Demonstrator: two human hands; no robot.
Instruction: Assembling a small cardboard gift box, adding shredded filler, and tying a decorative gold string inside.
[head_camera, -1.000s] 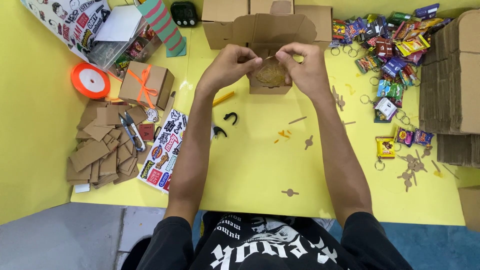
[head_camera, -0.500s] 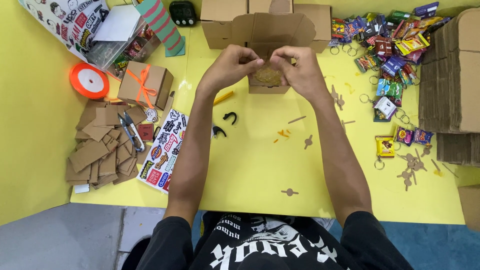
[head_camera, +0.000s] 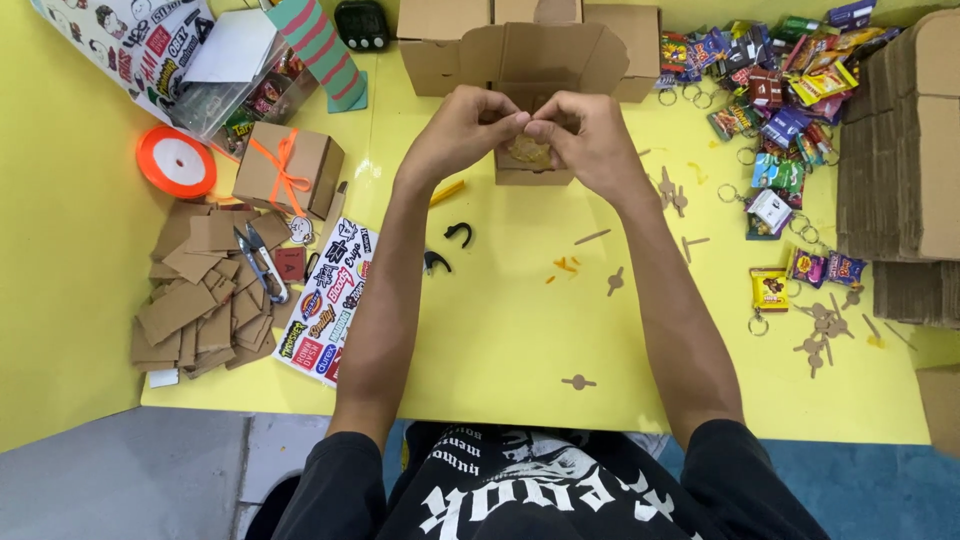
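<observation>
A small open cardboard box (head_camera: 540, 60) stands at the far middle of the yellow table (head_camera: 500, 330), its lid flap raised. Both hands hover over its opening, fingertips pinched together. My left hand (head_camera: 462, 130) and my right hand (head_camera: 588, 140) meet above a round yellowish-brown item (head_camera: 528, 153) lying in the box. Whether the fingers grip that item or something smaller is hidden by the knuckles.
A closed box tied with orange ribbon (head_camera: 288, 168), an orange ribbon spool (head_camera: 176, 162), cardboard scraps with small snips (head_camera: 205, 290) and a sticker sheet (head_camera: 330, 300) lie left. Snack packets and keyrings (head_camera: 780, 110) spread right, beside stacked flat cardboard (head_camera: 905, 150). More boxes (head_camera: 440, 45) stand behind.
My hands have drawn closer together over the open box, and the fingertips now meet. Nothing else on the table has moved.
</observation>
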